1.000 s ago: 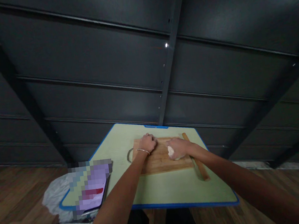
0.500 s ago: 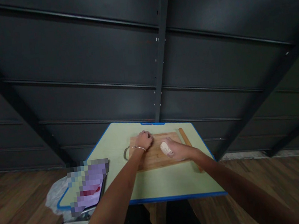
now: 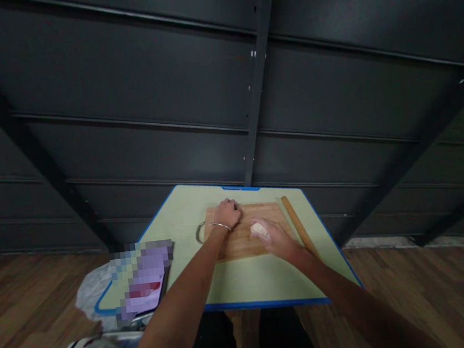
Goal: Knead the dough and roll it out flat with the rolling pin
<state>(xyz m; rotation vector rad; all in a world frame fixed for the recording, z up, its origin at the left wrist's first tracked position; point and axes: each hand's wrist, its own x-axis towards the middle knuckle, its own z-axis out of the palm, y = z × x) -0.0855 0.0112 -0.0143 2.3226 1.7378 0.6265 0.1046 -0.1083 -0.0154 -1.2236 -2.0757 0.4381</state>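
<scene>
Cam's on your head, aimed forward and down at left hand (image 3: 228, 214) and right hand (image 3: 280, 240). Set well back, pretty wide: blue-edged table (image 3: 261, 283) low, dark panelled wall (image 3: 143, 94) above.

Pale table (image 3: 269, 276) (blue-edged): board (image 3: 244, 245), rod (image 3: 297, 221)

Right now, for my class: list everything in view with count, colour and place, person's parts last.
Table: one, pale green, blue-edged, centre
Board: one, light brown, on the table
Loop handle: one, metallic, board's left end
Dough lump: one, off-white, over the board
Rolling pin: one, tan, right of board
Screened device: one, purple and black, table's left
Bags: two or more, whitish, lower left
Wall: one, dark, behind table
Floor: one, brown, below
Bracelet: one, silvery, left wrist
Trousered legs: two, black, below table
Left hand: one, bare, on the board
Right hand: one, bare, around the dough lump
</scene>
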